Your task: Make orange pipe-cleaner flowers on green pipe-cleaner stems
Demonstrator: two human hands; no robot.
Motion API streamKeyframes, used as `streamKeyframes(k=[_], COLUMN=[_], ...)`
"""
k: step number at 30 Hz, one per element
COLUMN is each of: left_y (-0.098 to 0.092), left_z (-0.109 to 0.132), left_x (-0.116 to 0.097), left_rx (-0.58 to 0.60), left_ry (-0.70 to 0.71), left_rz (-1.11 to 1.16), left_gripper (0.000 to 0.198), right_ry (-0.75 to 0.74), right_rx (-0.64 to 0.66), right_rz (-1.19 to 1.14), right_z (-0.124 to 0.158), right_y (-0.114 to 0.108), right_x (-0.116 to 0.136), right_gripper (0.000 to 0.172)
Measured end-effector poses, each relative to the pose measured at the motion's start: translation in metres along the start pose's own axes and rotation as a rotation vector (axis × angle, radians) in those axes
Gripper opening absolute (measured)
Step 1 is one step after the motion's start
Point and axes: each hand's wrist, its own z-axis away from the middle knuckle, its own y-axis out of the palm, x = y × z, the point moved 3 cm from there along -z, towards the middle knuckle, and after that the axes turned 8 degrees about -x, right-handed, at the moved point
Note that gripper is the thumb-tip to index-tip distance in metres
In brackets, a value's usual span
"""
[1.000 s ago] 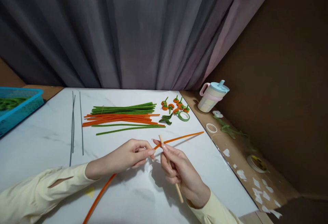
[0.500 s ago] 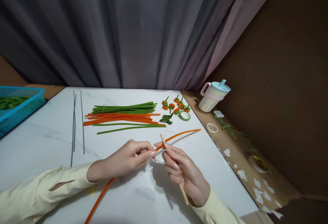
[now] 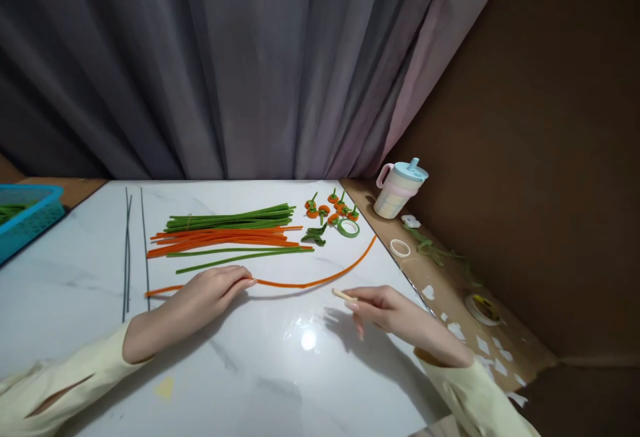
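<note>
My left hand (image 3: 213,294) is closed on a long orange pipe cleaner (image 3: 305,285), which runs out to both sides of it just above the white tabletop. The right part of the pipe cleaner curves up toward the table's right edge. A thin wooden stick (image 3: 344,295) is pinched in my right hand (image 3: 393,310), below and apart from the pipe cleaner; most of the stick is hidden by the hand. Beyond the left hand lie a bundle of orange pipe cleaners (image 3: 225,238), a bundle of green ones (image 3: 230,218) and two loose green ones (image 3: 245,258).
Small orange-and-green pieces (image 3: 324,212), dark green curled pieces (image 3: 314,234) and a roll of green tape (image 3: 349,228) sit at back right. Grey wires (image 3: 144,237) and a blue basket (image 3: 43,224) are at left. A cup (image 3: 400,190) and paper scraps (image 3: 483,344) lie along the right side.
The stick and the orange pipe cleaner, touching before, are now apart. My left hand has moved left with the pipe cleaner; my right hand has moved right, its stick tilted flatter.
</note>
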Motion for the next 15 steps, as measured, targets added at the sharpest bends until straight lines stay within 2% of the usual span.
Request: streamKeyframes(k=[1,3,5,6,7,9,12,15], left_y=[0.005,0.014,0.023,0.027,0.031,0.037,0.042,0.045], left_z=[0.003,0.008,0.014,0.016,0.018,0.022,0.024,0.022], left_x=[0.005,0.014,0.016,0.015,0.012,0.004,-0.007,-0.016], left_rx=[-0.004,-0.032,-0.069,-0.094,-0.121,-0.176,-0.213,-0.213], left_ry=[0.027,0.068,0.141,0.205,0.277,0.420,0.530,0.590], left_rz=[-0.036,-0.086,-0.140,-0.174,-0.213,-0.301,-0.466,-0.616], left_gripper=[0.033,0.034,0.032,0.031,0.031,0.030,0.026,0.019], right_ry=[-0.034,0.029,0.248,0.393,0.464,0.502,0.374,0.232], right_rx=[-0.049,-0.271,-0.620,-0.712,-0.766,-0.825,-0.840,-0.824], right_rz=[0.197,0.539,0.891,1.039,1.080,1.114,1.145,1.165], right_z=[0.004,0.010,0.012,0.011,0.009,0.003,-0.008,-0.022], right_y=[-0.013,-0.047,-0.086,-0.102,-0.114,-0.130,-0.136,-0.127], right_x=[-0.005,-0.017,-0.030,-0.037,-0.042,-0.049,-0.050,-0.037], right_gripper=[0.038,0.037,0.033,0.033,0.033,0.034,0.038,0.032])
